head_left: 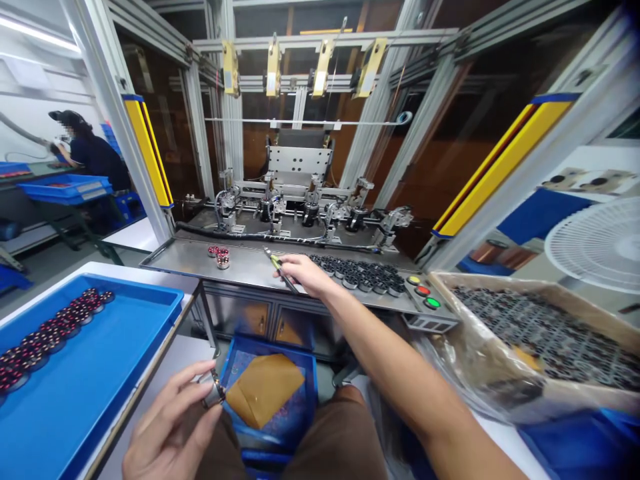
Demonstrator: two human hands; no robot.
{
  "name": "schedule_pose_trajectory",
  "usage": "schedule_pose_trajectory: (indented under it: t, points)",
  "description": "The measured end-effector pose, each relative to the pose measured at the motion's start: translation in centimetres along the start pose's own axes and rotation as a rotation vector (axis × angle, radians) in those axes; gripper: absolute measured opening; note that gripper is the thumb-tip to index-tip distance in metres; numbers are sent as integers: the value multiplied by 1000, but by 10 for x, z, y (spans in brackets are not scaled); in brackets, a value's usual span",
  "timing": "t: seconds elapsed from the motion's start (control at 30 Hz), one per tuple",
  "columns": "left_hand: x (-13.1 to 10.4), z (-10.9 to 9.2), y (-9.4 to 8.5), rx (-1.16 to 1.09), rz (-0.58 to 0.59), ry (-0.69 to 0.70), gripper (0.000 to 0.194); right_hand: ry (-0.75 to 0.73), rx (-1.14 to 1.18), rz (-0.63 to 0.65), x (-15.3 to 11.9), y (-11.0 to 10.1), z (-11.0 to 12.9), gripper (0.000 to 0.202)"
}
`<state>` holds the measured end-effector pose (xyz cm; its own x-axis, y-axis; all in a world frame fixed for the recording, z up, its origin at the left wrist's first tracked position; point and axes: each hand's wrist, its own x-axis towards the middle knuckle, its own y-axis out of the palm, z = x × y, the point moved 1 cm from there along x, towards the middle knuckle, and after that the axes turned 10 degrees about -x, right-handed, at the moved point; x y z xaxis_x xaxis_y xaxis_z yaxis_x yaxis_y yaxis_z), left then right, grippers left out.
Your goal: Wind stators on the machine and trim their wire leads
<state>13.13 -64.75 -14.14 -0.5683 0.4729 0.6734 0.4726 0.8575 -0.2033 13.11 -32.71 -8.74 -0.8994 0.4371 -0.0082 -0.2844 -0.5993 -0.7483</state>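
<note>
My left hand [170, 427] is low at the front, its fingers and thumb pinching a small round motor stator [214, 393] with a metallic side and dark inner parts. Over the front of the metal worktop [250, 268], my right hand [306, 273] grips a slim hand tool [275, 260] with a yellow-green and black handle; its exact kind is unclear. The tool points up and left. Left of it on the worktop stand a few stators wound with reddish wire [223, 259]. Many black stators [360, 273] are packed together to the right of my right hand.
A blue tray [125, 373] at left carries rows of wound stators [55, 337]. Behind the worktop stands a winding machine [300, 167]. Push buttons [423, 291] and a plastic-lined box of parts [500, 380] are at right. A blue bin [310, 400] holds brown card. A co-worker [95, 150] sits far left.
</note>
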Motion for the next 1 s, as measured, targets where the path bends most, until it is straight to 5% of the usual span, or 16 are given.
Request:
schedule_pose_trajectory:
  t: [0.13, 0.2, 0.33, 0.67, 1.0]
  points:
    - [0, -1, 6, -79, -25, -99, 26, -150, 181, 57, -108, 42, -16, 43]
    - [4, -3, 12, -134, -33, -135, 24, -260, 322, -20, -161, 73, -29, 57]
    - [11, -4, 29, -238, -15, -186, 23, -387, 198, -138, -217, 117, -46, 75]
    - [10, -4, 39, -233, 75, -181, 28, -596, 484, -71, -199, 123, -26, 78]
    - [11, -8, 36, -195, 71, -182, 26, -634, 352, -155, -196, 124, -22, 78]
